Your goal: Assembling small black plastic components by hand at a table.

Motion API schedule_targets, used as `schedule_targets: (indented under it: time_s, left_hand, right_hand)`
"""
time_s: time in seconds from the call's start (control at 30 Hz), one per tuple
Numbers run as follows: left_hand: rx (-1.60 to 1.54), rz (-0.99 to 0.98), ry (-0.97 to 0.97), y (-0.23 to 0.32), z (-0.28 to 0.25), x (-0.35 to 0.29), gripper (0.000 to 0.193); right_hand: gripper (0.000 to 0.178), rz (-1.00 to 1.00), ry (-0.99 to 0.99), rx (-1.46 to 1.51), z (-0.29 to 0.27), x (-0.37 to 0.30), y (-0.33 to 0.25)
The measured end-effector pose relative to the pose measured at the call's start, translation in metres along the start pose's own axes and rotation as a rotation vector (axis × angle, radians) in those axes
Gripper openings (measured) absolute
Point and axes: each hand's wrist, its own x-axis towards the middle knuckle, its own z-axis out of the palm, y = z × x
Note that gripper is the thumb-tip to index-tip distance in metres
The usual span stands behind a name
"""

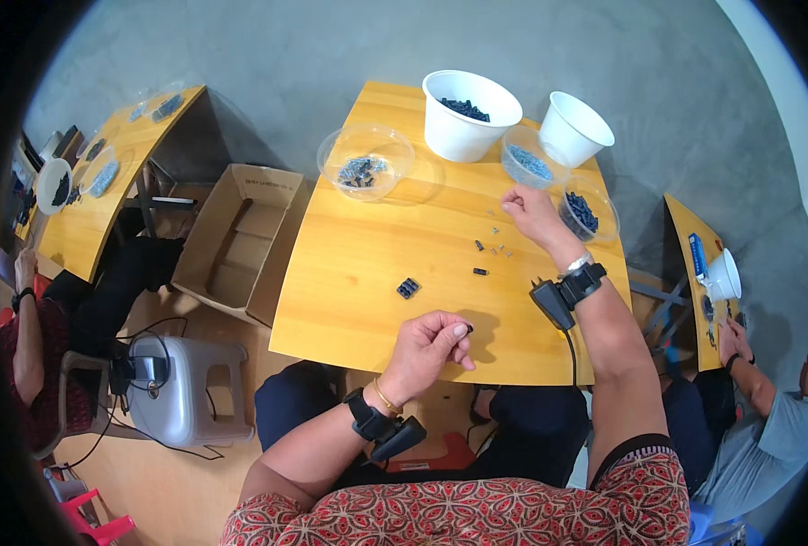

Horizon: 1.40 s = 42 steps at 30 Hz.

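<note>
Clamps small black plastic piece (469,328) in left hand (428,349) (probably light, stiff; best pinched by sides), with unclear grip in right hand (537,218).

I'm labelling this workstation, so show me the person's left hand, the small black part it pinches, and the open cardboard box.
Left hand (425,348): head view, middle of the hand.
Small black part (469,328): head view, exposed end.
Open cardboard box (264,192): head view, inner far wall.
</note>
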Motion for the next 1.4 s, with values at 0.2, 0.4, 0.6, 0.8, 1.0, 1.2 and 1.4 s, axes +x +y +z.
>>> schedule_targets:
  time_s: [0.2,0.4,0.6,0.8,1.0,1.2,1.4]
  left_hand:
    - [-0.044,-0.019,-0.051,0.003,-0.004,0.001,0.013]
    - [-0.055,-0.043,0.004,0.003,-0.004,0.004,0.016]
    - [-0.241,-0.012,0.041,0.007,-0.001,0.007,0.016]
    - [-0.225,-0.011,0.024,0.009,0.000,0.008,0.017]
    - [-0.232,-0.020,0.005,0.009,-0.001,0.009,0.017]
    - [-0.236,-0.017,-0.007,0.007,-0.003,0.009,0.017]
    - [-0.239,-0.018,-0.015,0.007,-0.004,0.008,0.016]
  right_hand:
    - [0.010,-0.130,-0.040,-0.139,0.026,0.012,0.017]
    - [0.007,-0.150,0.012,-0.108,0.000,-0.022,-0.027]
    - [0.006,-0.105,-0.097,0.618,0.000,-0.106,-0.070]
    - [0.011,-0.011,-0.157,1.118,0.028,-0.148,-0.076]
    - [0.008,0.008,-0.166,1.311,0.041,-0.148,-0.071]
    - [0.009,-0.045,-0.125,1.137,0.040,-0.149,-0.076]
    - [0.007,-0.141,0.007,0.914,0.041,-0.152,-0.082]
